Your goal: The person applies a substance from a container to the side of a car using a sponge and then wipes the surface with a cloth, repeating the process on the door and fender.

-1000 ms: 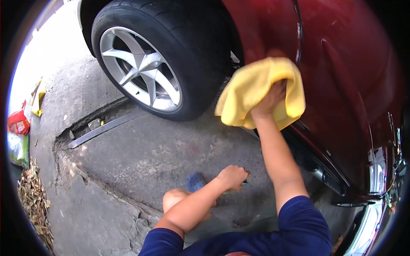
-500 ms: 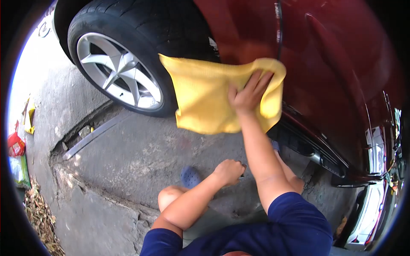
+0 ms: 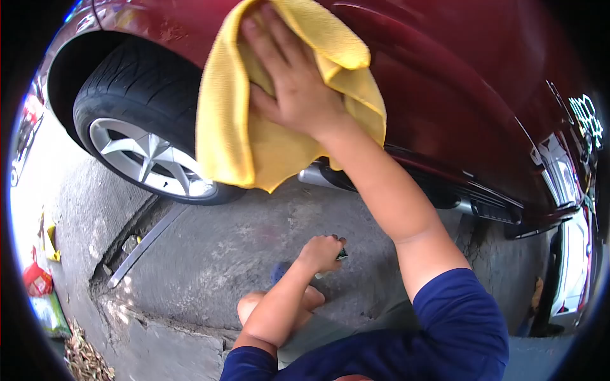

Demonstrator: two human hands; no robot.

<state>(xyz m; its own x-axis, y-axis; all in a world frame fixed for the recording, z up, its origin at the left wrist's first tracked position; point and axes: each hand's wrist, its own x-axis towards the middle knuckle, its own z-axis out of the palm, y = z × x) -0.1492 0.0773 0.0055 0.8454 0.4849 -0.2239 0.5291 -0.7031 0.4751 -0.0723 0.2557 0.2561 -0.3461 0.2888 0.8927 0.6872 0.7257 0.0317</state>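
A yellow cloth lies bunched against the dark red car body, just right of the wheel arch. Spread on top of it, the fingers of my right hand keep it against the panel, and its lower edge hangs loose. My left hand is closed in a fist over the ground, near my knee. A small dark green bit of something shows at that fist's edge; its kind is hidden by the fingers.
The tire with a silver rim stands left of the cloth. A side step runs low along the car. A flat strip lies in a broken concrete gap. Bags and dry leaves are at far left.
My right hand and the yellow cloth have moved up and left across the car's panel. The view has shifted. My left hand stays closed, with more of the dark green thing showing.
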